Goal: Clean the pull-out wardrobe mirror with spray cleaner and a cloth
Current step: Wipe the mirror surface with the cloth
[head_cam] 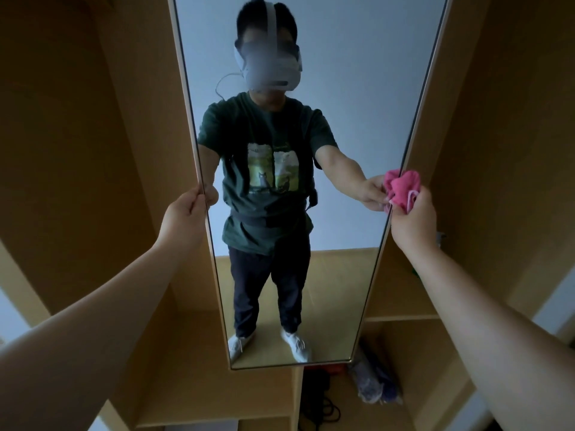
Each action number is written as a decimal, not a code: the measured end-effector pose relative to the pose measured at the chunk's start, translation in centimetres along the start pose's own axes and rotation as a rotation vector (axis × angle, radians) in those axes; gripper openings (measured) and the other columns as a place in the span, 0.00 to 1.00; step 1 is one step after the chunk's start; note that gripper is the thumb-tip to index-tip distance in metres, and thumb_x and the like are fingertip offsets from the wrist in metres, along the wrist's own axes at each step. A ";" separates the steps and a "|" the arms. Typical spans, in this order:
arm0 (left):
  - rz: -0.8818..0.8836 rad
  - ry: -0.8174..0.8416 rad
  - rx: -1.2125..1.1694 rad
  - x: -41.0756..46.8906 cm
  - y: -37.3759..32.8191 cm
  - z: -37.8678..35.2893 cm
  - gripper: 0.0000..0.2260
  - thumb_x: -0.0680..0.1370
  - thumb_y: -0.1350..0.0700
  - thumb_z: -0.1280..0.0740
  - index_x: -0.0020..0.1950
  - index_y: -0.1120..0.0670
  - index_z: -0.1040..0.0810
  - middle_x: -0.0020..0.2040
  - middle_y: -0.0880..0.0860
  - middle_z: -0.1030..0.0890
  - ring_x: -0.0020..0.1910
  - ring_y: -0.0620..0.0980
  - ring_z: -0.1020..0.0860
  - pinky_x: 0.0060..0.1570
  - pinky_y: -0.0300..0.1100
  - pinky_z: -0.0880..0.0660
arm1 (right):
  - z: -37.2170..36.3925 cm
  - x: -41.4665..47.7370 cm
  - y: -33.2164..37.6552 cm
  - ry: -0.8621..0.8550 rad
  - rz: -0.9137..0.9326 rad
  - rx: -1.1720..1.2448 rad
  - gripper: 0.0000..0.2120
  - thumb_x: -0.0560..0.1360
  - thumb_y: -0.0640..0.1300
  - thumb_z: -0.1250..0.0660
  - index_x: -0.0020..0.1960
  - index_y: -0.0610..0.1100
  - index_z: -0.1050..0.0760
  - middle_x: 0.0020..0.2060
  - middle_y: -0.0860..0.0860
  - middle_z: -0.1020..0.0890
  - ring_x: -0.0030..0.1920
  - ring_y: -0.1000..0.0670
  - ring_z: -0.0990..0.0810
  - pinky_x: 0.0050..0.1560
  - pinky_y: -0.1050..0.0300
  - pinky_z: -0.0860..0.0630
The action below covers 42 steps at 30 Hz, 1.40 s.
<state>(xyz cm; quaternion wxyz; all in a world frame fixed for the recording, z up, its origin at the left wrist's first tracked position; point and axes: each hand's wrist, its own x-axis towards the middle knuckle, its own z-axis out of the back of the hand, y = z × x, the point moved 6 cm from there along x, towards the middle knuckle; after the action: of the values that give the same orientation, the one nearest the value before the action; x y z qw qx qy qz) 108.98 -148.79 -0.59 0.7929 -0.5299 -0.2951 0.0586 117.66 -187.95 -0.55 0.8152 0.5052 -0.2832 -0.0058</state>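
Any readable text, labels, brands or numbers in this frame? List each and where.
Nothing is legible.
On the dark green T-shirt reflected in the tall light-framed wardrobe mirror: a cat picture print with faint marks that may be lettering, too blurred to read.
On the crumpled pink cloth: no label showing.
On the reflected grey headset: no readable mark.

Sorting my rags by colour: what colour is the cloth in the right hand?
Pink; the cloth shows clearly in the head view.

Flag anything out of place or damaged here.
Nothing is spilled or broken. The left hand grips the mirror by its left edge; the right hand holds the cloth at its right edge. Only dark cords and a bundle lie loose below.
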 end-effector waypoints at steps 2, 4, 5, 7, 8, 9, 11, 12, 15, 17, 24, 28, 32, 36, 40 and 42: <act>0.008 0.002 0.092 -0.8 1.2 -0.4 0.14 0.84 0.56 0.45 0.65 0.52 0.25 0.58 0.51 0.21 0.59 0.50 0.23 0.62 0.48 0.27 | -0.3 -0.5 -0.7 0.008 -0.022 -0.009 0.23 0.78 0.39 0.35 0.71 0.42 0.36 0.63 0.44 0.24 0.62 0.44 0.23 0.55 0.58 0.28; 0.049 -0.004 0.160 -1.3 2.6 -0.7 0.15 0.84 0.55 0.45 0.68 0.56 0.27 0.55 0.53 0.21 0.53 0.53 0.22 0.51 0.46 0.26 | -0.6 -0.9 -1.5 0.018 -0.045 -0.008 0.24 0.78 0.39 0.35 0.72 0.43 0.37 0.64 0.44 0.24 0.63 0.44 0.24 0.56 0.58 0.29; 0.062 0.003 0.178 -1.5 3.3 -0.8 0.15 0.84 0.55 0.45 0.68 0.56 0.27 0.54 0.54 0.21 0.51 0.54 0.22 0.48 0.45 0.27 | -0.8 -1.1 -1.8 0.023 -0.056 -0.005 0.25 0.78 0.39 0.35 0.73 0.43 0.38 0.64 0.45 0.25 0.64 0.44 0.24 0.57 0.58 0.29; 0.073 0.030 0.196 -2.0 4.4 -1.1 0.14 0.84 0.54 0.45 0.66 0.54 0.26 0.52 0.55 0.21 0.49 0.55 0.23 0.46 0.46 0.27 | -1.1 -1.6 -2.4 0.030 -0.065 0.000 0.26 0.78 0.38 0.35 0.74 0.43 0.38 0.65 0.45 0.25 0.65 0.45 0.25 0.59 0.57 0.28; 0.080 0.037 0.206 -2.1 4.8 -1.2 0.13 0.84 0.54 0.45 0.65 0.53 0.26 0.51 0.56 0.21 0.48 0.57 0.22 0.45 0.46 0.27 | -1.2 -1.7 -2.7 0.032 -0.063 0.001 0.26 0.78 0.38 0.35 0.74 0.43 0.38 0.66 0.45 0.25 0.65 0.45 0.25 0.59 0.56 0.28; 0.091 0.040 0.217 -2.3 5.3 -1.2 0.13 0.84 0.54 0.45 0.65 0.53 0.26 0.51 0.56 0.21 0.49 0.57 0.22 0.44 0.46 0.27 | -1.2 -1.9 -2.9 0.034 -0.059 -0.003 0.26 0.78 0.38 0.35 0.74 0.42 0.38 0.65 0.44 0.25 0.65 0.44 0.24 0.59 0.56 0.27; 0.112 0.045 0.232 -2.6 6.1 -1.3 0.14 0.84 0.54 0.44 0.67 0.54 0.27 0.51 0.55 0.21 0.49 0.55 0.22 0.43 0.45 0.27 | -1.3 -2.1 -3.3 0.039 -0.050 -0.008 0.26 0.78 0.39 0.34 0.73 0.42 0.37 0.64 0.44 0.24 0.64 0.44 0.24 0.58 0.56 0.27; 0.118 0.050 0.235 -2.8 6.5 -1.4 0.14 0.84 0.54 0.44 0.67 0.54 0.27 0.51 0.55 0.21 0.48 0.54 0.22 0.41 0.44 0.27 | -1.4 -2.2 -3.5 0.040 -0.047 -0.008 0.25 0.77 0.39 0.34 0.73 0.42 0.36 0.64 0.44 0.24 0.63 0.44 0.23 0.57 0.57 0.27; 0.118 0.075 0.259 -3.3 7.2 -1.7 0.14 0.83 0.56 0.44 0.67 0.54 0.27 0.49 0.54 0.21 0.43 0.52 0.23 0.37 0.42 0.29 | -1.4 -2.6 -4.2 0.049 -0.046 -0.025 0.23 0.77 0.40 0.33 0.71 0.42 0.33 0.62 0.45 0.22 0.61 0.45 0.22 0.57 0.55 0.25; 0.125 0.080 0.267 -3.6 7.7 -1.9 0.15 0.83 0.56 0.44 0.68 0.53 0.28 0.48 0.53 0.22 0.44 0.52 0.24 0.39 0.43 0.30 | -1.4 -2.8 -4.6 0.056 -0.047 -0.036 0.22 0.77 0.40 0.33 0.69 0.42 0.32 0.61 0.45 0.22 0.60 0.45 0.22 0.57 0.54 0.25; 0.174 0.122 0.314 -4.9 9.5 -2.7 0.13 0.83 0.58 0.45 0.65 0.55 0.27 0.37 0.51 0.25 0.33 0.48 0.28 0.31 0.41 0.33 | -1.8 -3.9 -5.9 0.072 -0.069 -0.062 0.18 0.77 0.40 0.32 0.65 0.42 0.30 0.57 0.46 0.21 0.57 0.46 0.21 0.51 0.59 0.28; 0.193 0.149 0.348 -5.6 10.6 -3.0 0.12 0.83 0.59 0.45 0.63 0.56 0.27 0.37 0.52 0.25 0.32 0.48 0.28 0.30 0.41 0.34 | -2.1 -4.5 -6.9 0.087 -0.091 -0.065 0.19 0.77 0.39 0.33 0.67 0.42 0.30 0.59 0.45 0.22 0.59 0.46 0.22 0.52 0.60 0.29; 0.221 0.174 0.362 -6.3 11.8 -3.3 0.12 0.83 0.58 0.45 0.64 0.55 0.27 0.37 0.52 0.25 0.32 0.47 0.27 0.29 0.38 0.34 | -2.8 -5.0 -8.3 0.110 -0.116 -0.058 0.22 0.77 0.40 0.33 0.70 0.44 0.32 0.62 0.46 0.23 0.61 0.46 0.22 0.56 0.58 0.27; 0.239 0.179 0.372 -6.7 12.9 -3.7 0.11 0.83 0.58 0.45 0.61 0.57 0.26 0.38 0.53 0.24 0.33 0.48 0.27 0.30 0.39 0.33 | -3.2 -5.5 -9.5 0.114 -0.132 -0.053 0.23 0.77 0.40 0.33 0.70 0.45 0.32 0.61 0.46 0.22 0.60 0.45 0.22 0.59 0.53 0.24; 0.238 0.191 0.387 -6.9 13.4 -4.1 0.09 0.83 0.59 0.45 0.56 0.56 0.26 0.38 0.56 0.24 0.32 0.49 0.28 0.28 0.39 0.34 | -3.5 -5.8 -10.5 0.128 -0.157 -0.056 0.23 0.77 0.39 0.33 0.70 0.45 0.32 0.61 0.46 0.22 0.59 0.45 0.21 0.59 0.51 0.23; 0.235 0.195 0.405 -6.8 13.5 -4.2 0.08 0.83 0.60 0.45 0.53 0.56 0.26 0.37 0.56 0.24 0.31 0.50 0.28 0.27 0.39 0.35 | -3.6 -5.9 -10.8 0.133 -0.165 -0.058 0.23 0.77 0.38 0.34 0.71 0.46 0.33 0.61 0.47 0.22 0.59 0.47 0.22 0.58 0.52 0.24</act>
<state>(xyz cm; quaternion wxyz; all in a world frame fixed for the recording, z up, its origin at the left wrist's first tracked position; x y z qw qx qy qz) 108.59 -149.14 -16.28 0.8954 -0.3940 -0.1360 0.1568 117.38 -188.50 -13.38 0.8433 0.5023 -0.1854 -0.0475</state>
